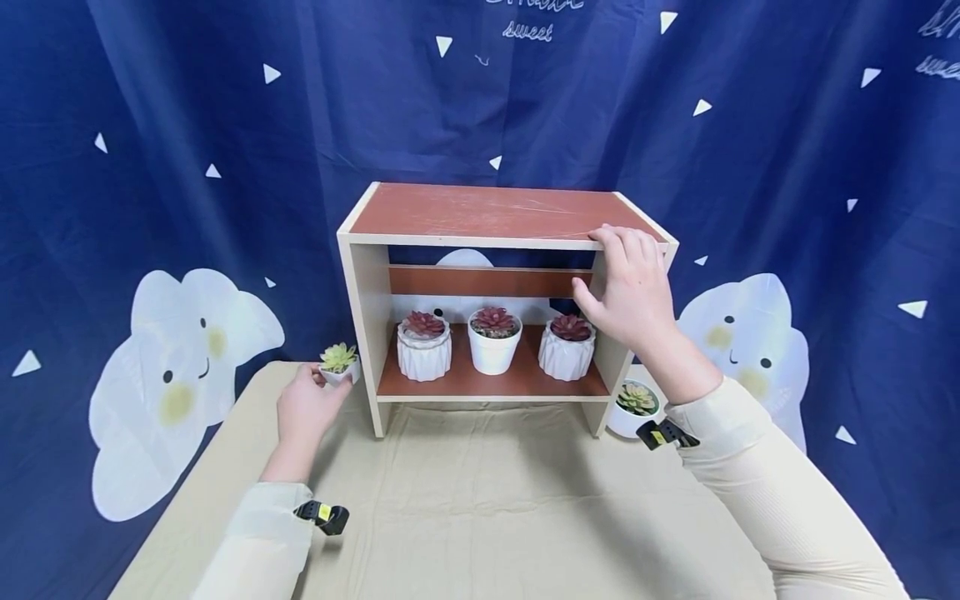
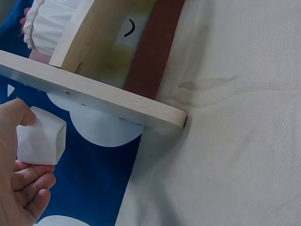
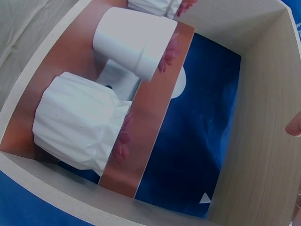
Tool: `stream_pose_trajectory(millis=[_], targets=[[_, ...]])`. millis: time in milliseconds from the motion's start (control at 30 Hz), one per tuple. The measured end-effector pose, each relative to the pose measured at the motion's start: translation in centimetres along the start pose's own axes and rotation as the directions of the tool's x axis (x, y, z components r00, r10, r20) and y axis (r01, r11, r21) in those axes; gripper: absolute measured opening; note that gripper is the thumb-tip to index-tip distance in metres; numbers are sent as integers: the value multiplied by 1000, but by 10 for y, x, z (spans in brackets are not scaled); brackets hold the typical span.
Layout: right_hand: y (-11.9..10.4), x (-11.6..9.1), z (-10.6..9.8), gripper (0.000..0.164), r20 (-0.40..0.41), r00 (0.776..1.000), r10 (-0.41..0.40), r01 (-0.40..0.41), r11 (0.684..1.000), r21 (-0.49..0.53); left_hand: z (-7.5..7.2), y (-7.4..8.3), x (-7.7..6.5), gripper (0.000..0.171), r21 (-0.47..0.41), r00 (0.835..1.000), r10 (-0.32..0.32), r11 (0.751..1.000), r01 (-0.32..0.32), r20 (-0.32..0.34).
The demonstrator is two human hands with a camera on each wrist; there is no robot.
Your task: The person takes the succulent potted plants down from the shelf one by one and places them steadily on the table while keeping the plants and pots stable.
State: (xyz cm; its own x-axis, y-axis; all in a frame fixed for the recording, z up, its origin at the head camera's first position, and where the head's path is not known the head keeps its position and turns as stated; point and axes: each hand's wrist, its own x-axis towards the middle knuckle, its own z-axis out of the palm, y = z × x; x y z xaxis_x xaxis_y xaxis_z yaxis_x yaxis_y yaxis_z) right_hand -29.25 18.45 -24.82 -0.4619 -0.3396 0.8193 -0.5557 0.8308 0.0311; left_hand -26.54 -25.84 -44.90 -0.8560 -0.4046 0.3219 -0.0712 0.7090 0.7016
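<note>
Beside the shelf's left side panel, my left hand (image 1: pixel 309 408) holds a small succulent (image 1: pixel 338 358) with yellow-green leaves. Thumb and fingers pinch its square white pot (image 2: pixel 41 136), as the left wrist view shows; from there the leaves are hidden. My right hand (image 1: pixel 633 287) rests on the front right corner of the top board of a small wooden shelf unit (image 1: pixel 487 212), its thumb spread to the left below the edge. Inside, on the lower board, stand a left ribbed pot (image 1: pixel 424 357), a smooth middle pot (image 1: pixel 494 350) and a right ribbed pot (image 3: pixel 77 122), each with a red succulent.
Right of the shelf, partly behind my right forearm, stands a round white pot (image 1: pixel 633 408) with a green succulent. A beige cloth (image 1: pixel 480 500) covers the table. Behind hangs a blue curtain (image 1: pixel 225 108) with clouds and white triangles.
</note>
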Motion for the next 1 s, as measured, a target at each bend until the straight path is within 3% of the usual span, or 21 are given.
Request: stream_pose_trajectory(millis=[500,1000], targets=[[-1,0,0,60,2,1000,1,-1,1000,-11,10,-6,-5,53,-12,996,-55,998,56,74],[0,-1,1,60,-5,1000,-2,2,1000,-9,18,-17,-7,54,46,992,-76,996,72,101]])
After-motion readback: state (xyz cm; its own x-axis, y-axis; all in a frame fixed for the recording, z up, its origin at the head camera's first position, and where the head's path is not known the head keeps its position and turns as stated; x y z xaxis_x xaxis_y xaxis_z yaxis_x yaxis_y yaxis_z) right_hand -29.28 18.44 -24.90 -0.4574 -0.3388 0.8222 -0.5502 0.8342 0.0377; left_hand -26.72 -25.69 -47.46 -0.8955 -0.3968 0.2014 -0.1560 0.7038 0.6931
